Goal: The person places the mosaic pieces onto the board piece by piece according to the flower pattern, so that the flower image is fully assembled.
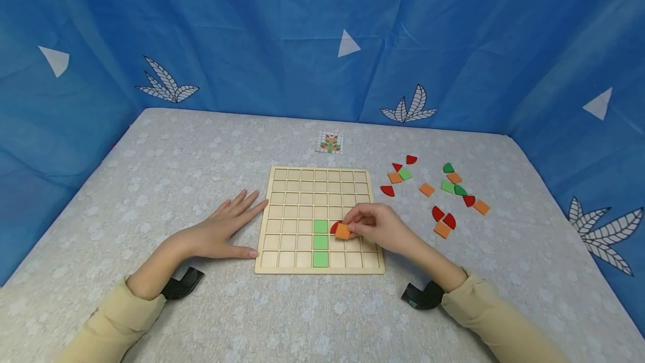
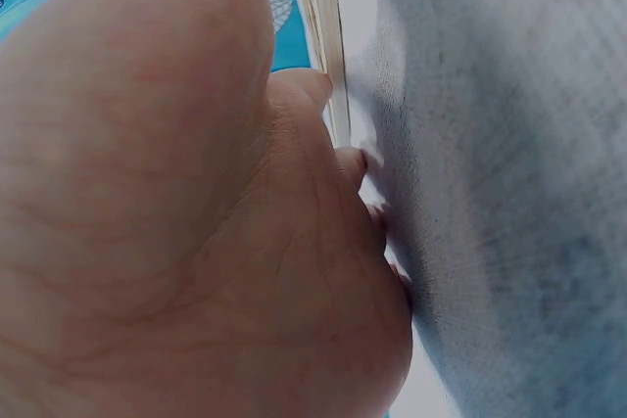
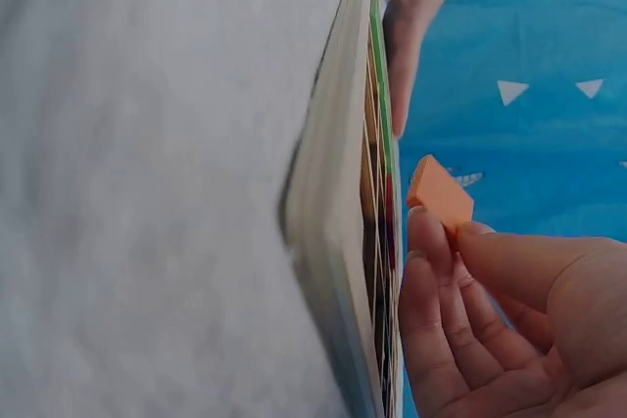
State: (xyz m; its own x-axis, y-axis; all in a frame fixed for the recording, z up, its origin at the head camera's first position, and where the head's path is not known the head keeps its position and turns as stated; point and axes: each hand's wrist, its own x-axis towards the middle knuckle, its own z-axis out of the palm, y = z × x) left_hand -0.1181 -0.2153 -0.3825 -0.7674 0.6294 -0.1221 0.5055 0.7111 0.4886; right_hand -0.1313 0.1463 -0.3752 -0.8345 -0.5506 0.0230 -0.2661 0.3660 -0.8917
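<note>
A wooden grid board point(image 1: 292, 271) lies on the table. Three light green square tiles point(image 1: 321, 242) fill a column of its lower cells. Thumb and fingertips of my right hand point(image 1: 379, 228) pinch an orange square tile point(image 1: 342, 232) over the board's right half; in the right wrist view the orange tile point(image 3: 443, 195) is held off the surface. Partly behind it, a red quarter-round tile point(image 1: 333, 227) shows on the board, beside the green column. My left hand point(image 1: 216, 235) rests flat with fingers spread, its thumb and forefinger tips at the board's left edge.
Loose red, orange and green tiles point(image 1: 426, 190) are scattered on the table right of the board. A small card with a coloured pattern point(image 1: 330, 143) lies beyond the board's far edge. Blue cloth point(image 1: 282, 43) hangs behind and at both sides.
</note>
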